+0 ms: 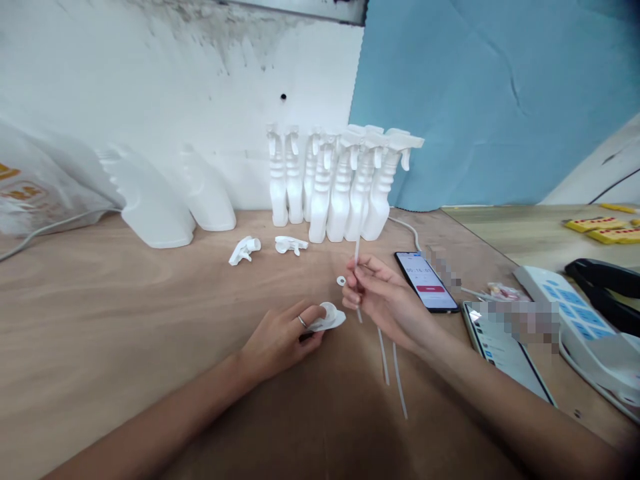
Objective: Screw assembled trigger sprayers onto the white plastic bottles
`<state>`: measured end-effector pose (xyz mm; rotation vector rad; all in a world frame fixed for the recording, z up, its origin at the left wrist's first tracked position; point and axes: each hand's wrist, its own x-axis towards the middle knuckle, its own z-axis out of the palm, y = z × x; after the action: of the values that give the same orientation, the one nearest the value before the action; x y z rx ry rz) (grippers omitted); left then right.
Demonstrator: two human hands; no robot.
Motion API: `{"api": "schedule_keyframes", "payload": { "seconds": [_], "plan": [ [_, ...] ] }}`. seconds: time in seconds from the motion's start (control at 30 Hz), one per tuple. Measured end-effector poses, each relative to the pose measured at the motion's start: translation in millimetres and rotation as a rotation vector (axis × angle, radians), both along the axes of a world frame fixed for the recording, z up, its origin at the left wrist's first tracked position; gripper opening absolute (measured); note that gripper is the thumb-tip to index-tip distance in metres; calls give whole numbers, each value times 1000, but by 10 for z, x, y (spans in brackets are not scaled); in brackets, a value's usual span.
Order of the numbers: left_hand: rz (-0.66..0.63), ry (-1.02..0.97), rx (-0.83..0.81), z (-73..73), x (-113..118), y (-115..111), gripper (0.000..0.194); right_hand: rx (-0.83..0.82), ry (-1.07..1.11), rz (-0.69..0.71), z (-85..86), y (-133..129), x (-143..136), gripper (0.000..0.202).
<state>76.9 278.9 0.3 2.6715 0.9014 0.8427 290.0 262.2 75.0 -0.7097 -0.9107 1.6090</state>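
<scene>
My left hand (283, 333), a ring on one finger, is closed round a white trigger spray head (331, 319) low over the table, its round opening turned up. The fingers of my right hand (387, 297) pinch a thin white dip tube (357, 249), which stands nearly upright and sticks out above and below the grip. Two more tubes (384, 363) lie beneath my right wrist. A small white washer (339, 282) rests between the hands, on the far side. Two other spray heads (245, 250) (291, 245) lie farther back on the wood.
Several white spray bottles (320, 210) with heads stand by the wall. Two headless bottles (155, 213) (213, 200) stand left of them, near a plastic bag (40, 193). At right are two phones (427, 283) (505, 353), a power strip (570, 307) and a black-handled tool (605, 280).
</scene>
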Motion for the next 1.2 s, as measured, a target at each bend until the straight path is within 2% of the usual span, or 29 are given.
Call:
{"api": "schedule_keyframes", "payload": {
  "seconds": [0.1, 0.2, 0.33, 0.53, 0.83, 1.03, 1.2],
  "plan": [
    [51, -13, -80, 11, 7, -8, 37, -32, 129, 65, 98, 68, -195, 13],
    [97, -10, -177, 23, 14, -9, 50, -15, 164, 81, 125, 140, -339, 37],
    [86, 28, -199, 22, 19, 1, 46, 87, 140, 95, 39, 214, -442, 54],
    [89, 65, -208, 77, 31, -23, 37, 136, 129, 133, -60, 251, -477, 56],
    [61, 55, -181, 4, -5, 20, 48, 117, 112, 127, -35, 265, -463, 55],
    [62, 62, -175, 28, -13, 5, 48, 117, 110, 129, -26, 263, -458, 54],
    [67, 93, -178, 65, -7, 1, 35, 138, 94, 166, -31, 253, -470, 54]
  ]
}}
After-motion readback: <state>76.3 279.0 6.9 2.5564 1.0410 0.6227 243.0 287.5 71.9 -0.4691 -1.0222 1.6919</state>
